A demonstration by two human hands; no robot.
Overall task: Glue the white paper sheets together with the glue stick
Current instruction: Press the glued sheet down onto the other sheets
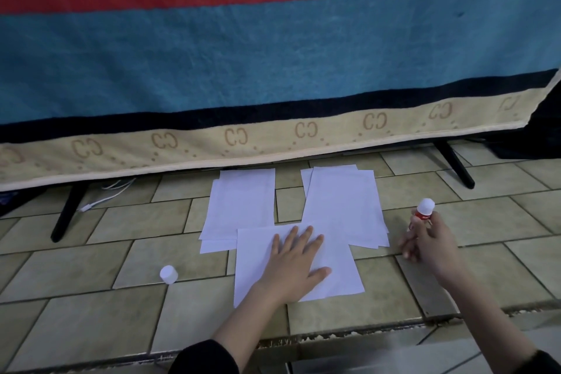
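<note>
Left hand: we see the left hand lying palm down on the nearest white paper sheet, its fingers spread flat and released, gripping nothing.
Right hand: the right hand hovers over the floor to the right of the papers, its fingers clenched around the red-and-white glue stick.
Glue stick: we see it held upright with its white end pointing up, well clear of every sheet.
Nearest sheet: it lies on the beige tiled floor, slightly skewed, its far corners overlapping both paper piles behind it.
Left pile: a small stack of white paper sheets sits behind and to the left, the lower sheets peeking out at the edges.
Right pile: a second stack of white paper sheets sits behind and to the right, apart from the left pile by a strip of bare tile.
Cap: a small white cylindrical cap stands on the floor well to the left of the nearest sheet.
Backdrop: a blue blanket with red stripes and a beige patterned border hangs behind the papers, over black angled legs.
Cable: a white cable lies on the tiles under the blanket's edge at left.
Sleeves: we see dark sleeves at both wrists.
</note>
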